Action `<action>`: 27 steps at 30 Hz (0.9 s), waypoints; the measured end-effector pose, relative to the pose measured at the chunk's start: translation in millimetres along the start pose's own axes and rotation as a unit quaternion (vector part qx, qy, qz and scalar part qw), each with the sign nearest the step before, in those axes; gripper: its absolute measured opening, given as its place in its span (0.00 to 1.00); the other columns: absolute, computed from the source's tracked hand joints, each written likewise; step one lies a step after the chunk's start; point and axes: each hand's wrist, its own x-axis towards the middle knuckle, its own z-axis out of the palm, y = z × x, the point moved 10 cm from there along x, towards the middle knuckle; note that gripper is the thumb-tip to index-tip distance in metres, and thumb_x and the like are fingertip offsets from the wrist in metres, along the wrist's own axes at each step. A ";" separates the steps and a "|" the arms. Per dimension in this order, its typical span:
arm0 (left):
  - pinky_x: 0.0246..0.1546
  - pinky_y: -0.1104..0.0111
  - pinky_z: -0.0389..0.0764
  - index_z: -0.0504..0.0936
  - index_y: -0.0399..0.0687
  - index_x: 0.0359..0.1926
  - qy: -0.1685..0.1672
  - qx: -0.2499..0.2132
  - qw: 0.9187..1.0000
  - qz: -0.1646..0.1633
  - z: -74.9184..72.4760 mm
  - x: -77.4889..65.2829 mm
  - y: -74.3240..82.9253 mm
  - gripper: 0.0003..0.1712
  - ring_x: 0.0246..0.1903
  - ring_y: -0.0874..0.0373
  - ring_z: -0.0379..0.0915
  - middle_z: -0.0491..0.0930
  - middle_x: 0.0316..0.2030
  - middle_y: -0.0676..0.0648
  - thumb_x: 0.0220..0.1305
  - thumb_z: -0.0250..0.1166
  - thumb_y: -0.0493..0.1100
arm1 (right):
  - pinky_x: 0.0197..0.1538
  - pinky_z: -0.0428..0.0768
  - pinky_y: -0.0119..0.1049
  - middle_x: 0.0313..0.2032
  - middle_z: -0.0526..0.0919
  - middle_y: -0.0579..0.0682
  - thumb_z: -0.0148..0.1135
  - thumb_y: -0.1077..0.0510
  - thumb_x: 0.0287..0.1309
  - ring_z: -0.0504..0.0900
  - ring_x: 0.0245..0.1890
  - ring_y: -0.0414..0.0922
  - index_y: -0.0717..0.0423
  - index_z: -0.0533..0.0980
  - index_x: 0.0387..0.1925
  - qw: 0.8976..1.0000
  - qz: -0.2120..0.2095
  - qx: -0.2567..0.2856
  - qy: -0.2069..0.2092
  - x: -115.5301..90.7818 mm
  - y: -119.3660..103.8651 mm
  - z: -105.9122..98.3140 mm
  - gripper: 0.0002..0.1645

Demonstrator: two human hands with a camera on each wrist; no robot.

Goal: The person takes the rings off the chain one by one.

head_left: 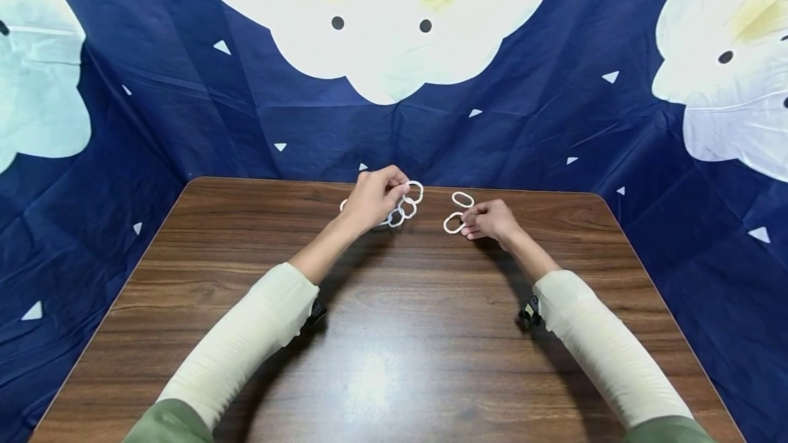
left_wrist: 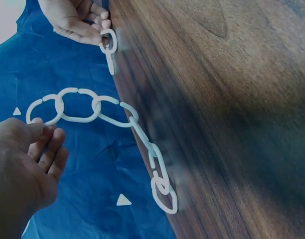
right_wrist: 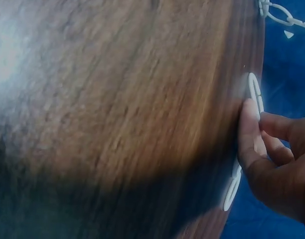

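My left hand (head_left: pixel 372 198) pinches the end link of a white plastic chain (left_wrist: pixel 78 119) between thumb and fingers. From there the chain's first links hang in an arc above the table. Its far end lies on the wood, and in the head view the hand hides part of it. My right hand (head_left: pixel 489 221) pinches a separate white oval link (head_left: pixel 445 225) by its right side, close to the tabletop. Just behind that hand lies another loose white link (head_left: pixel 453 197); in the left wrist view the two links overlap.
Both hands work near the far edge of a brown wood-grain table (head_left: pixel 394 306). A dark blue cloth (head_left: pixel 185 87) with white cloud and triangle prints hangs behind and at the sides. Dark wrist cameras (head_left: pixel 531 313) sit under the pale sleeves.
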 end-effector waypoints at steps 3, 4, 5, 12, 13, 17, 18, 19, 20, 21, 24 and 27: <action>0.50 0.58 0.86 0.91 0.43 0.46 -0.002 -0.002 1.000 0.000 1.7 0.9 1.2 0.04 0.40 0.53 0.88 0.94 0.39 0.45 0.79 0.72 0.39 | 0.37 0.91 0.30 0.31 0.92 0.48 0.62 0.70 0.79 0.90 0.27 0.35 0.80 0.80 0.60 1.000 0.000 0.004 0.009 2.3 2.9 -4.8 0.16; 0.50 0.58 0.87 0.91 0.43 0.46 -0.002 -0.002 1.000 0.001 1.9 0.9 1.7 0.05 0.40 0.53 0.88 0.94 0.39 0.45 0.79 0.72 0.39 | 0.36 0.91 0.30 0.32 0.92 0.48 0.62 0.70 0.78 0.90 0.27 0.35 0.80 0.80 0.59 1.000 -0.001 0.003 0.013 2.9 3.1 -6.2 0.16; 0.50 0.58 0.87 0.91 0.42 0.46 -0.002 -0.002 1.000 0.001 2.2 1.0 1.9 0.05 0.40 0.52 0.88 0.94 0.39 0.44 0.79 0.72 0.39 | 0.35 0.91 0.30 0.31 0.92 0.48 0.63 0.70 0.77 0.90 0.26 0.35 0.80 0.80 0.58 1.000 -0.002 0.001 0.017 3.4 3.0 -7.5 0.15; 0.50 0.59 0.86 0.91 0.43 0.47 -0.007 -0.001 1.000 -0.004 5.5 0.3 0.5 0.06 0.40 0.53 0.87 0.93 0.39 0.45 0.80 0.71 0.41 | 0.31 0.89 0.30 0.28 0.91 0.50 0.68 0.69 0.75 0.87 0.22 0.36 0.72 0.80 0.46 0.999 0.003 -0.022 0.042 4.6 3.6 -12.6 0.07; 0.50 0.59 0.86 0.91 0.43 0.47 -0.008 -0.001 1.000 -0.004 6.0 0.4 0.5 0.06 0.40 0.53 0.87 0.93 0.39 0.45 0.80 0.71 0.41 | 0.31 0.89 0.30 0.28 0.91 0.50 0.69 0.68 0.74 0.87 0.22 0.36 0.71 0.80 0.45 0.999 0.005 -0.023 0.042 4.4 3.3 -12.7 0.06; 0.51 0.59 0.86 0.91 0.43 0.47 -0.012 -0.001 1.000 -0.004 8.1 0.8 0.8 0.05 0.40 0.53 0.87 0.93 0.39 0.46 0.80 0.71 0.41 | 0.30 0.89 0.30 0.27 0.91 0.49 0.70 0.68 0.74 0.87 0.21 0.36 0.68 0.80 0.41 0.998 0.010 -0.028 0.049 3.0 3.6 -14.0 0.06; 0.51 0.58 0.86 0.91 0.43 0.47 -0.012 -0.002 1.000 -0.004 8.4 0.9 0.6 0.05 0.40 0.53 0.87 0.93 0.39 0.45 0.80 0.71 0.40 | 0.30 0.89 0.30 0.27 0.91 0.49 0.70 0.68 0.74 0.87 0.21 0.36 0.68 0.80 0.41 0.998 0.011 -0.029 0.050 2.7 3.6 -13.9 0.06; 0.51 0.58 0.86 0.91 0.43 0.47 -0.012 -0.003 1.000 -0.005 8.7 1.0 0.3 0.05 0.41 0.53 0.87 0.93 0.39 0.45 0.79 0.71 0.40 | 0.30 0.89 0.30 0.26 0.91 0.49 0.70 0.68 0.73 0.87 0.21 0.36 0.68 0.79 0.41 0.998 0.011 -0.030 0.050 2.4 3.6 -13.8 0.06; 0.51 0.58 0.86 0.91 0.43 0.47 -0.013 -0.003 1.000 -0.007 8.8 1.1 -0.1 0.05 0.41 0.53 0.87 0.93 0.39 0.45 0.79 0.71 0.40 | 0.30 0.89 0.30 0.26 0.91 0.49 0.71 0.68 0.73 0.87 0.21 0.36 0.67 0.79 0.40 0.998 0.013 -0.030 0.052 2.2 4.1 -13.9 0.06; 0.51 0.58 0.86 0.91 0.43 0.47 -0.013 -0.004 1.000 -0.008 8.9 1.0 -0.3 0.04 0.41 0.53 0.87 0.93 0.39 0.45 0.79 0.72 0.40 | 0.31 0.89 0.30 0.26 0.91 0.49 0.71 0.68 0.73 0.87 0.21 0.36 0.67 0.79 0.40 0.998 0.014 -0.030 0.053 2.0 4.2 -13.9 0.06; 0.51 0.58 0.87 0.91 0.43 0.47 -0.013 -0.003 1.000 -0.010 9.0 0.9 -0.8 0.05 0.41 0.52 0.88 0.93 0.39 0.45 0.79 0.72 0.40 | 0.31 0.90 0.30 0.26 0.90 0.49 0.72 0.67 0.72 0.87 0.22 0.36 0.66 0.79 0.39 0.998 0.016 -0.027 0.054 2.3 4.9 -13.4 0.08; 0.52 0.57 0.87 0.91 0.43 0.48 -0.014 -0.004 1.000 -0.009 9.4 1.0 0.1 0.05 0.42 0.52 0.88 0.93 0.40 0.45 0.80 0.72 0.40 | 0.31 0.90 0.30 0.26 0.90 0.49 0.73 0.66 0.72 0.87 0.21 0.37 0.65 0.79 0.37 0.998 0.018 -0.022 0.058 2.6 5.6 -14.6 0.09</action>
